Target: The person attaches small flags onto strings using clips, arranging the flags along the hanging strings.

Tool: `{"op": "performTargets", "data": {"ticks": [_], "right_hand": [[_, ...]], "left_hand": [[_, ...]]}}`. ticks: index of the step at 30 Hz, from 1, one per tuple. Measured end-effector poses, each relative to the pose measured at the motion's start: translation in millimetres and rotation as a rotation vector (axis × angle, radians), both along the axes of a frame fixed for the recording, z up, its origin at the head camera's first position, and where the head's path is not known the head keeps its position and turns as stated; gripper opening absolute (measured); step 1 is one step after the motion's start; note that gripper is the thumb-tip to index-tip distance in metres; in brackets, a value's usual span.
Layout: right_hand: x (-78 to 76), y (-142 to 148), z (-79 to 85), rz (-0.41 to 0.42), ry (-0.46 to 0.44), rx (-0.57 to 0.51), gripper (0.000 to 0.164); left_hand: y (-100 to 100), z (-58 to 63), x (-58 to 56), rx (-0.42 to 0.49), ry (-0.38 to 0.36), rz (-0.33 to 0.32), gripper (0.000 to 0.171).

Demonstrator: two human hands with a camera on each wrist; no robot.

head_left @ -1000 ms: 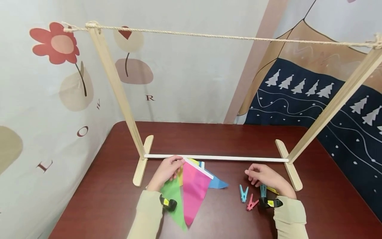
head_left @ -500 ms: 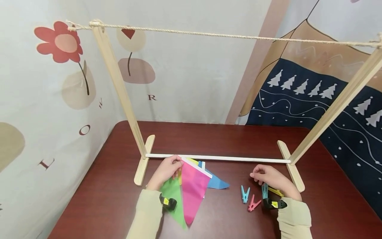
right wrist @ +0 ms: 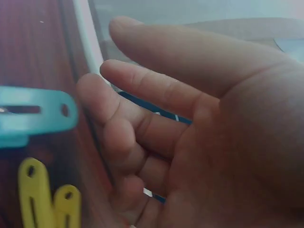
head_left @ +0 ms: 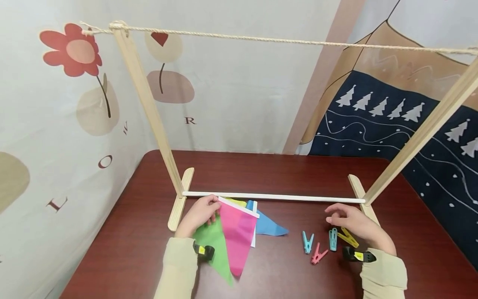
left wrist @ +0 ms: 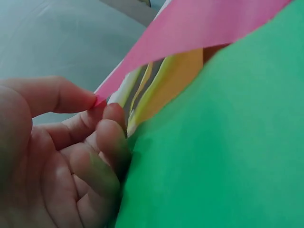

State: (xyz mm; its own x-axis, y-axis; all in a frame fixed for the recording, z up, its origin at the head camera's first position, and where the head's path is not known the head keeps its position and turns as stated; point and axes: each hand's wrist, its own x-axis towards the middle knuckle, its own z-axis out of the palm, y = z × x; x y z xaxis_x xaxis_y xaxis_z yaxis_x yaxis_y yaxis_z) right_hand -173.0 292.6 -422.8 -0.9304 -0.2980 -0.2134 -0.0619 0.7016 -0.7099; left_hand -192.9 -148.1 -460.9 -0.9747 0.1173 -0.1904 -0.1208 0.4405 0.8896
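In the head view my left hand (head_left: 198,215) pinches the white-edged top corner of a pink triangular pennant (head_left: 240,236) between thumb and forefinger. Under it lie a green pennant (head_left: 213,249), a yellow one (head_left: 236,202) and a blue one (head_left: 270,225), partly covered. The left wrist view shows the pink cloth (left wrist: 204,28) lifted off the green cloth (left wrist: 213,142). My right hand (head_left: 354,226) hovers with fingers loosely bent, holding nothing. Near it are a teal clothespin (head_left: 333,240), a yellow clothespin (head_left: 348,238), a light blue clothespin (head_left: 308,243) and a red clothespin (head_left: 318,254).
A wooden frame stands on the dark red table (head_left: 261,170): left post (head_left: 147,108), right post (head_left: 422,131), white bottom bar (head_left: 276,196). Twine (head_left: 242,37) spans the posts' tops. Printed cloth (head_left: 239,104) hangs behind.
My right hand has moved right, uncovering the teal and yellow clothespins. The left hand has shifted slightly left, drawing the pink and green pennants along; the blue one stays about where it was.
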Motion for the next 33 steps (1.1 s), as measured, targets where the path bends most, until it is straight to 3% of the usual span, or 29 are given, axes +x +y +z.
{"op": "performTargets", "data": {"ticks": [4,9,15,21,28,33], "right_hand": [[0.9,7,-1.7,-0.007,-0.015,0.022,0.042],[3.8,19,-7.8,0.018,-0.1,-0.017,0.043],[5.3,29,-12.7,0.071,-0.149,-0.079,0.038],[3.5,31,-13.4,0.078,-0.111,-0.054,0.031],[3.8,32,-14.0,0.084,-0.073,-0.046,0.022],[3.0,27,-10.8,0.05,-0.079,-0.049,0.023]], "left_hand": [[-3,1.1,-0.5,-0.014,0.037,0.049,0.011],[-5,-0.9,-1.1,0.076,0.052,0.114,0.009],[-10,0.1,-1.9,0.137,0.011,0.074,0.01],[-17,-0.3,-3.1,0.122,-0.008,0.086,0.014],[-14,0.9,-4.1,0.185,-0.034,0.082,0.033],[-12,3.2,-4.2,0.139,0.006,0.064,0.037]]}}
